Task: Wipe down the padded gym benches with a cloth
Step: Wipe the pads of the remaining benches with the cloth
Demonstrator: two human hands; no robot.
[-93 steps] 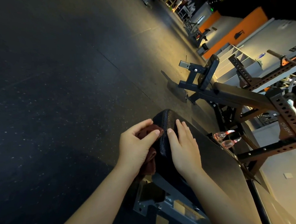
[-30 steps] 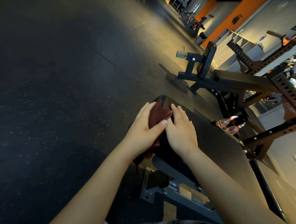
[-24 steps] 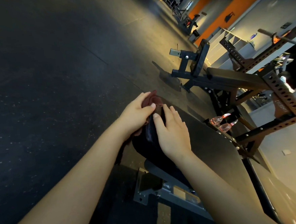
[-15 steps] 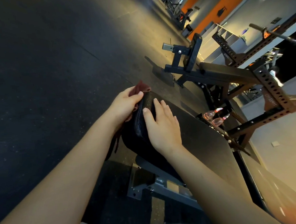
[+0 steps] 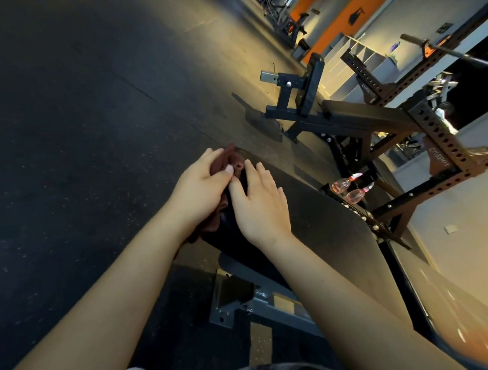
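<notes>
Left hand (image 5: 199, 188) fingers gripping cloth (image 5: 233, 158), mostly hidden, right hand (image 5: 260, 204) flat on bench (image 5: 326, 222)

Dark red cloth (image 5: 229, 159); black bench pad (image 5: 320, 220); orange wall (image 5: 349, 18).

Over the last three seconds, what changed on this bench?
The left grip slid the cloth from the side of the bench pad up round its far end. It still holds the cloth; the right grip stays flat on the pad.
</notes>
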